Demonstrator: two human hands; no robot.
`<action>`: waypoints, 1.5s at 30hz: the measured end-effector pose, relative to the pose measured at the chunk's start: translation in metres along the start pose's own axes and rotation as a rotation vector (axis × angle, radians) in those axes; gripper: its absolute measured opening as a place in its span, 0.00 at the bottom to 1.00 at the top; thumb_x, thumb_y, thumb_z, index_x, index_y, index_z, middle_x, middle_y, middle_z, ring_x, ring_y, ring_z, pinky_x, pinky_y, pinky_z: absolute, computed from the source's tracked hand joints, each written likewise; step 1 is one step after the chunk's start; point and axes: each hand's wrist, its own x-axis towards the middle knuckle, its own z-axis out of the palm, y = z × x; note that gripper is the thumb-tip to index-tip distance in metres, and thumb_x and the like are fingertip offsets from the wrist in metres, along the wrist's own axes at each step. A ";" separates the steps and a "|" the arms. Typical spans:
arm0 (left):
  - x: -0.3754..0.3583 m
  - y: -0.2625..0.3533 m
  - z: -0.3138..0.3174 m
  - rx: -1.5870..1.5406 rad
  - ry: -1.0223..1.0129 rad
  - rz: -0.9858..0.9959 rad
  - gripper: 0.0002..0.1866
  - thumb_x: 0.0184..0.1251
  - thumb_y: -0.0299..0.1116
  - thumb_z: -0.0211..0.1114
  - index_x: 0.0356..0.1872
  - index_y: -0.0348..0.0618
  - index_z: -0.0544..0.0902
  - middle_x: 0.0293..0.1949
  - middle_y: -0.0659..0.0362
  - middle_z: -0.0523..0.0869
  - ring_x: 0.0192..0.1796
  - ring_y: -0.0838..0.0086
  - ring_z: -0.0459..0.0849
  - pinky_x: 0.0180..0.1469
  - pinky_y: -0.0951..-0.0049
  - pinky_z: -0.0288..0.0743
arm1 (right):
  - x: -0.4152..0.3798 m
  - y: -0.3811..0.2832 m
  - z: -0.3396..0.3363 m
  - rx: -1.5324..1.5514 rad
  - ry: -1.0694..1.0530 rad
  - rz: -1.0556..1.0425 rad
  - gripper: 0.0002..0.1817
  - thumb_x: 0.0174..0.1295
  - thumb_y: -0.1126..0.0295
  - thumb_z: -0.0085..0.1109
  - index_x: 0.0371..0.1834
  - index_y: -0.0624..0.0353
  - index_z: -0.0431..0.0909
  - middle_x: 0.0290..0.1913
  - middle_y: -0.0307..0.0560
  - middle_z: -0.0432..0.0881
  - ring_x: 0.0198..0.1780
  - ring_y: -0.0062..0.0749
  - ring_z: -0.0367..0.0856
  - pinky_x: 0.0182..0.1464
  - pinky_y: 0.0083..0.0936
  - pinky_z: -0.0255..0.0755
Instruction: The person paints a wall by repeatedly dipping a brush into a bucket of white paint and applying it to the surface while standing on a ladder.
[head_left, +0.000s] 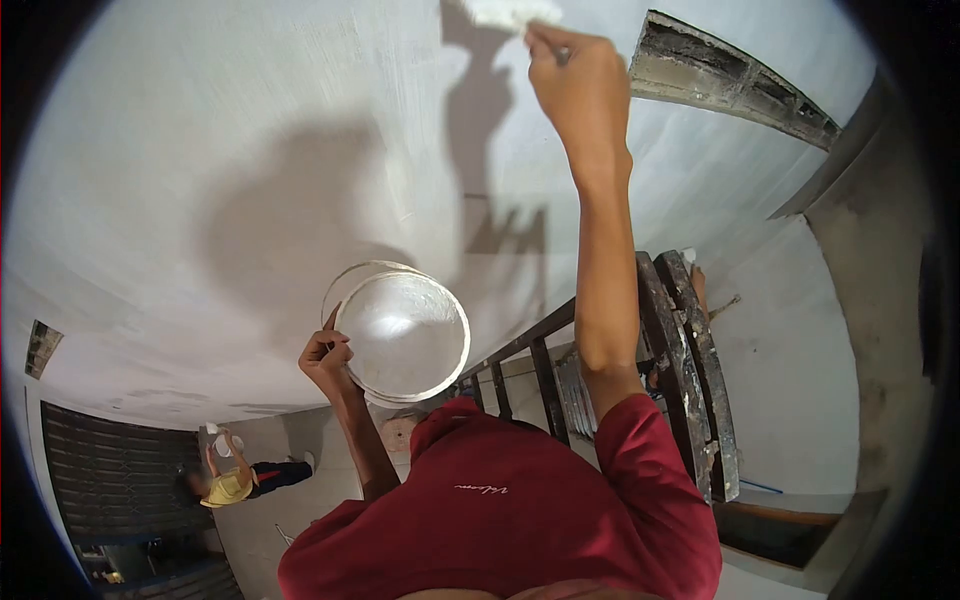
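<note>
My right hand (580, 75) is raised at the top of the view, closed round the handle of a brush (512, 12) whose white-coated head is against the pale wall (150, 180). Lower down and to the left, my left hand (326, 352) grips the rim of a round white bucket (408, 335). The bucket has a whitish inside and a thin ring or handle behind it. Shadows of my arm and the brush fall on the wall.
A dark, paint-spotted wooden ladder (680, 370) stands to the right, with dark rails beside it. Another person (235, 485) in yellow is at the lower left, near slatted shutters (110, 465). A rough opening (735, 75) breaks the wall at the upper right.
</note>
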 end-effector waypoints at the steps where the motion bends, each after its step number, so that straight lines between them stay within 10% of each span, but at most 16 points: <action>1: 0.001 0.001 0.001 -0.013 -0.009 0.014 0.08 0.30 0.18 0.50 0.18 0.33 0.76 0.18 0.64 0.71 0.20 0.83 0.59 0.26 0.83 0.49 | 0.005 -0.005 0.000 0.038 0.031 0.000 0.10 0.57 0.65 0.58 0.37 0.56 0.86 0.31 0.60 0.83 0.32 0.52 0.83 0.38 0.35 0.76; 3: 0.000 0.003 0.005 -0.001 0.012 -0.020 0.08 0.30 0.18 0.50 0.17 0.33 0.76 0.19 0.65 0.71 0.20 0.83 0.60 0.26 0.83 0.49 | 0.009 0.008 0.022 0.119 0.214 -0.174 0.09 0.57 0.72 0.56 0.34 0.61 0.85 0.24 0.59 0.81 0.28 0.55 0.80 0.32 0.40 0.73; 10: -0.005 0.012 0.000 -0.021 0.049 -0.067 0.08 0.30 0.18 0.50 0.17 0.35 0.75 0.19 0.65 0.70 0.20 0.83 0.60 0.26 0.84 0.50 | -0.113 0.081 0.068 -0.203 -0.275 0.068 0.15 0.55 0.74 0.54 0.47 0.58 0.81 0.25 0.59 0.80 0.29 0.55 0.80 0.32 0.45 0.72; 17: -0.006 0.018 -0.007 -0.001 0.043 -0.051 0.08 0.31 0.18 0.50 0.17 0.34 0.75 0.26 0.55 0.74 0.20 0.84 0.60 0.26 0.83 0.50 | -0.133 0.111 0.069 -0.238 -0.496 0.221 0.09 0.54 0.68 0.56 0.25 0.57 0.85 0.29 0.57 0.83 0.34 0.52 0.83 0.39 0.43 0.75; 19: -0.006 0.017 -0.007 -0.039 0.034 -0.040 0.07 0.30 0.17 0.48 0.15 0.31 0.74 0.44 0.36 0.84 0.20 0.84 0.61 0.24 0.82 0.49 | -0.088 0.091 0.059 -0.282 -0.366 0.160 0.10 0.54 0.65 0.57 0.25 0.56 0.85 0.29 0.57 0.83 0.34 0.52 0.83 0.39 0.42 0.76; 28: -0.008 0.022 -0.009 0.005 0.059 -0.061 0.08 0.29 0.17 0.47 0.16 0.31 0.74 0.46 0.34 0.82 0.22 0.82 0.65 0.26 0.83 0.53 | -0.010 0.005 0.010 -0.010 0.267 -0.101 0.08 0.57 0.72 0.56 0.33 0.61 0.85 0.29 0.61 0.82 0.33 0.55 0.81 0.37 0.41 0.75; 31: -0.009 0.022 -0.011 0.017 0.034 -0.050 0.08 0.33 0.18 0.50 0.19 0.35 0.76 0.19 0.66 0.70 0.20 0.84 0.62 0.27 0.85 0.53 | -0.051 0.075 0.058 0.016 0.120 -0.019 0.12 0.57 0.70 0.57 0.43 0.57 0.85 0.26 0.62 0.80 0.29 0.57 0.80 0.33 0.42 0.73; 39: -0.008 0.014 -0.016 -0.018 0.038 -0.011 0.08 0.32 0.18 0.50 0.18 0.36 0.75 0.18 0.65 0.70 0.19 0.84 0.61 0.26 0.85 0.53 | -0.204 0.170 0.089 -0.238 -0.494 0.344 0.09 0.54 0.69 0.57 0.34 0.59 0.86 0.27 0.62 0.81 0.32 0.57 0.81 0.37 0.43 0.74; 45: -0.009 0.018 -0.019 0.013 0.047 -0.039 0.09 0.31 0.18 0.49 0.18 0.35 0.76 0.18 0.65 0.69 0.20 0.84 0.60 0.26 0.85 0.51 | -0.114 0.106 0.075 -0.273 -0.462 0.259 0.09 0.54 0.65 0.58 0.29 0.55 0.86 0.31 0.58 0.83 0.37 0.54 0.82 0.43 0.42 0.76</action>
